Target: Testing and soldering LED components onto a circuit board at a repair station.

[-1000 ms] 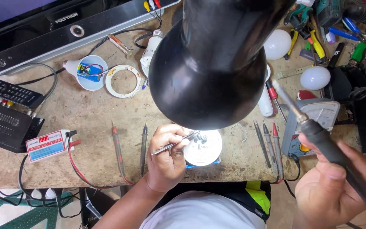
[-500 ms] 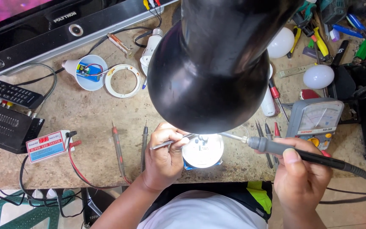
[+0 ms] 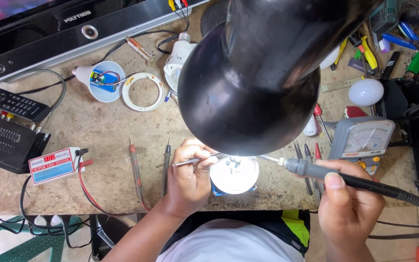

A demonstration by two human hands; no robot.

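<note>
A round white LED board (image 3: 234, 174) lies brightly lit at the bench's front edge, under a big black lamp shade (image 3: 253, 82). My left hand (image 3: 187, 179) pinches metal tweezers (image 3: 197, 160) whose tips reach the board's upper left. My right hand (image 3: 347, 204) grips a soldering iron (image 3: 316, 171) by its grey and black handle. Its metal tip points left and ends at the board's upper right edge. The shade hides the bench behind the board.
Red and black test probes (image 3: 136, 170) lie left of my left hand, beside a small LED tester box (image 3: 54, 165). An analog multimeter (image 3: 362, 140) and screwdrivers (image 3: 309, 165) sit right. Opened bulb parts (image 3: 104, 80), a white ring (image 3: 143, 90), a remote (image 3: 10, 103) and a television (image 3: 73, 24) lie behind.
My right hand swung the soldering iron in from the right and lowered it, bringing its tip to the board. My left hand and tweezers stayed almost still.
</note>
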